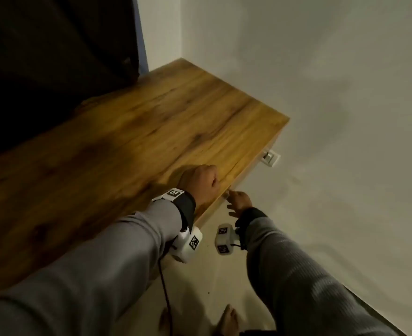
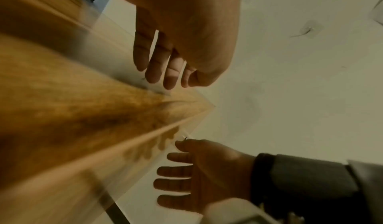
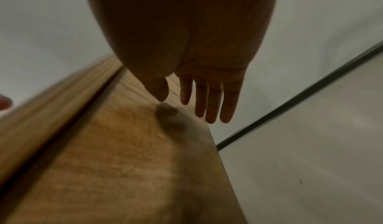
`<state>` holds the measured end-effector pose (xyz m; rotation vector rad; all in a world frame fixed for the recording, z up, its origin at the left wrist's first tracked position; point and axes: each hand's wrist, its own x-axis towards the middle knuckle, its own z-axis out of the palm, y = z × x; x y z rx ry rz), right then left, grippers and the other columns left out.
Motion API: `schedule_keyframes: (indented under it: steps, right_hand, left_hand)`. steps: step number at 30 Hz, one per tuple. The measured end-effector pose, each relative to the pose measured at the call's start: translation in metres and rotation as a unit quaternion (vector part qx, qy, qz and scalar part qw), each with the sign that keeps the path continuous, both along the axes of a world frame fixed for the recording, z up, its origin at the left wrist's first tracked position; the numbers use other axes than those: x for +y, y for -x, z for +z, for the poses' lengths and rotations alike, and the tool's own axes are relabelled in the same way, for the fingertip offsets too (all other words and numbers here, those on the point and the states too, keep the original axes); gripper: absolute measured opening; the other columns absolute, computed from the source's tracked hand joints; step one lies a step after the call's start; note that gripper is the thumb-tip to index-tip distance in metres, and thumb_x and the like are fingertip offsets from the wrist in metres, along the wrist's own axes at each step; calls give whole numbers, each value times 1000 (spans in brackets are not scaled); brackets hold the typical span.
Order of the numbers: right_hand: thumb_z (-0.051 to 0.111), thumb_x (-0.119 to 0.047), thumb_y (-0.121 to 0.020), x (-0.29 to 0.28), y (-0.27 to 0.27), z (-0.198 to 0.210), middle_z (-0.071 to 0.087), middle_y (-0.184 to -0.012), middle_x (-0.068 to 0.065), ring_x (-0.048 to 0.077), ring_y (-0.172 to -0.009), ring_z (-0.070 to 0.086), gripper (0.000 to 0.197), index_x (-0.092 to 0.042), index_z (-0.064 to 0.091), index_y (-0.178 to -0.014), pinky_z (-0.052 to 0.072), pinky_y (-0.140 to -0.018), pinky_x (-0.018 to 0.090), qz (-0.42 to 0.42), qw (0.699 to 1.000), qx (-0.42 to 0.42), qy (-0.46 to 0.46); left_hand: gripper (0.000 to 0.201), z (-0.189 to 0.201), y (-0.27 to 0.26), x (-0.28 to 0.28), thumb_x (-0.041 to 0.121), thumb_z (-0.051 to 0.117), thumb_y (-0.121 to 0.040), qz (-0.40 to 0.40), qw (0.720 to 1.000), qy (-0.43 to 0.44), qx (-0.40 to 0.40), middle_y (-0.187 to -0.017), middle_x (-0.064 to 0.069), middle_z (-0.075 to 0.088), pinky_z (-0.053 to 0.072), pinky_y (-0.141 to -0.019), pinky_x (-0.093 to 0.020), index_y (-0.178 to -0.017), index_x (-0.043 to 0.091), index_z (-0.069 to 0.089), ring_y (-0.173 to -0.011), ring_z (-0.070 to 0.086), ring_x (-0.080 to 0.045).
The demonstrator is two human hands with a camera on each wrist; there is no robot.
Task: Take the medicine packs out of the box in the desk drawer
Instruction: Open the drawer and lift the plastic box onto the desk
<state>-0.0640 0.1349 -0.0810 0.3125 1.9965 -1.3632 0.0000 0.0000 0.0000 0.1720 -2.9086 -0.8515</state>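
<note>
The wooden desk (image 1: 151,132) stands in a corner, and its drawer is hidden under the top in the head view. My left hand (image 1: 200,180) is over the desk's front edge, fingers loosely curled (image 2: 165,73) and holding nothing. My right hand (image 1: 237,202) is just below that edge, fingers spread and straight (image 2: 182,170). In the blurred right wrist view its fingertips (image 3: 199,103) hover just over a wooden drawer front (image 3: 124,162), the thumb tip close to a small round knob (image 3: 167,111). No box or medicine packs are in view.
White walls (image 1: 321,93) close in the desk at the back and right. A wall socket (image 1: 270,158) sits just under the desk's right corner. A dark curtain (image 1: 54,44) hangs at back left. My bare foot (image 1: 228,318) and a cable (image 1: 163,287) are on the pale floor.
</note>
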Motion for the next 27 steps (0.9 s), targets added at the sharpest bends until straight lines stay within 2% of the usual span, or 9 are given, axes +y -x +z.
schedule_keyframes:
  steps: [5, 8, 10, 14, 18, 21, 23, 25, 27]
  right_hand:
    - [35, -54, -94, -18, -6, -34, 58, -122, 10, 29, -101, 55, 59, -10, 49, -132, 41, -88, 43, -142, 963, -149, 174]
    - [36, -60, -92, -22, -2, -41, 57, -127, 13, 29, -91, 57, 66, -11, 47, -134, 45, -80, 43, -211, 924, -196, 250]
    - [36, -66, -88, -22, -4, -39, 49, -137, 16, 35, -103, 56, 74, -11, 42, -138, 47, -79, 43, -218, 907, -231, 275]
    - [28, -69, -89, -17, -4, -39, 39, -147, 13, 38, -134, 38, 80, -12, 32, -145, 37, -95, 47, -215, 912, -226, 268]
    - [23, -68, -90, 4, -4, -43, 52, -130, 12, 36, -120, 49, 74, -14, 39, -138, 41, -94, 50, -207, 925, -202, 246]
    - [31, -67, -89, 38, -3, -45, 57, -99, 8, 31, -90, 56, 62, -16, 47, -120, 48, -72, 44, -167, 934, -199, 243]
    - [37, -64, -90, 60, -5, -43, 58, -96, 10, 31, -86, 57, 58, -13, 50, -115, 48, -65, 41, -152, 937, -210, 235]
    - [39, -53, -95, 80, -3, -38, 56, -98, 10, 32, -89, 57, 44, -14, 50, -113, 48, -75, 44, -147, 952, -193, 186]
    - [43, -43, -96, 100, 1, -25, 56, -113, 16, 35, -101, 56, 42, -12, 48, -124, 47, -89, 45, -119, 988, -90, 48]
  left_hand:
    - [10, -12, -8, -4, 19, 49, -78, 21, 1000, -10, 0, -78, -8, 65, 53, -63, -44, -78, 15, 57, -71, 58, -26]
    - [11, -12, -12, -4, 16, 53, -80, 36, 999, -17, -5, -78, -2, 60, 51, -66, -39, -86, 13, 62, -73, 55, -22]
    - [12, -10, -13, -3, 12, 55, -81, 31, 999, -31, -4, -75, 4, 50, 47, -66, -34, -91, 10, 63, -72, 50, -17]
    - [14, -4, -17, 5, 11, 57, -83, 1, 998, -56, -21, -78, 5, 48, 41, -65, -27, -97, 10, 62, -71, 48, -13]
    - [14, 1, -20, 18, 10, 57, -84, -10, 997, -74, -36, -80, 0, 53, 45, -64, -30, -97, 7, 62, -70, 51, -15]
    - [12, 3, -20, 27, 11, 57, -84, -12, 996, -82, -40, -84, -8, 64, 52, -67, -35, -94, 8, 63, -74, 58, -18]
    - [12, 4, -20, 32, 13, 56, -85, -20, 995, -83, -53, -89, -11, 68, 55, -69, -37, -94, 9, 63, -78, 62, -19]
    - [11, 6, -20, 37, 13, 55, -86, -20, 995, -79, -61, -88, -11, 68, 55, -71, -40, -94, 9, 63, -78, 63, -22]
    - [11, 9, -19, 41, 11, 55, -87, -16, 995, -76, -65, -88, -13, 69, 53, -69, -35, -94, 6, 63, -78, 62, -22]
